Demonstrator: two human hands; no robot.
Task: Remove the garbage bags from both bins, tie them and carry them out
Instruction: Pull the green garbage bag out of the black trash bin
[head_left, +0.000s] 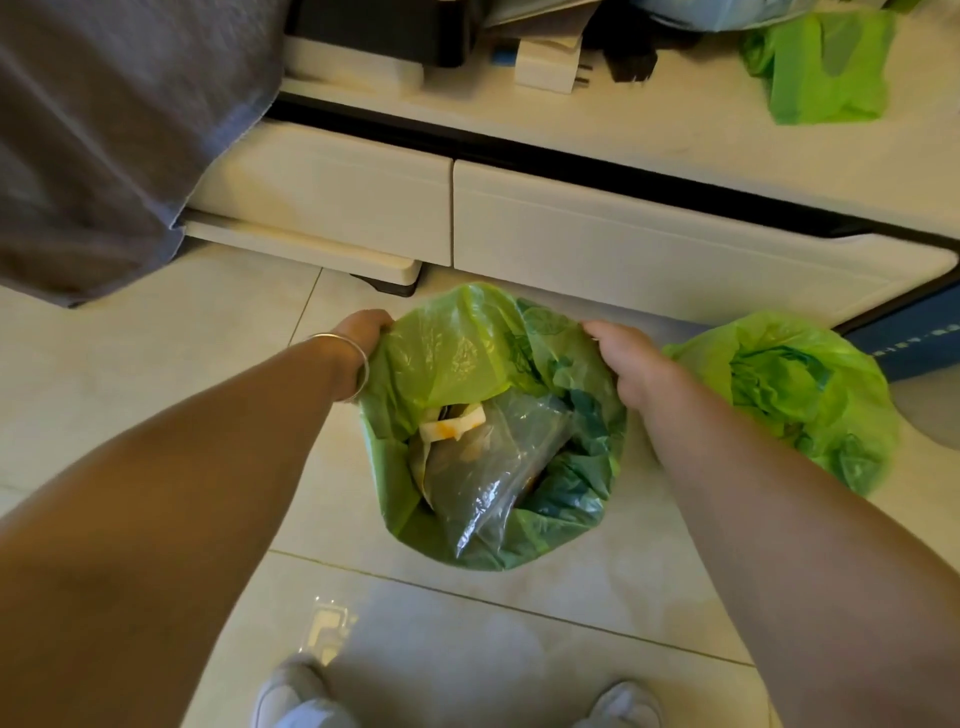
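Observation:
A green garbage bag (447, 353) stands open on the tiled floor in front of me, with a clear plastic bag and food scraps inside. My left hand (361, 332), a bangle on its wrist, grips the bag's left rim. My right hand (623, 358) grips the bag's right rim. The bin under this bag is hidden by the plastic. To the right stands a second green garbage bag (789, 395), its top crumpled inward, with neither hand on it.
A white low cabinet (571, 234) with drawers runs across just behind the bags. On its top lie a folded green bag (821, 67) and dark clutter. A grey cloth (104, 130) hangs at the left. My feet (291, 691) stand on the pale floor tiles.

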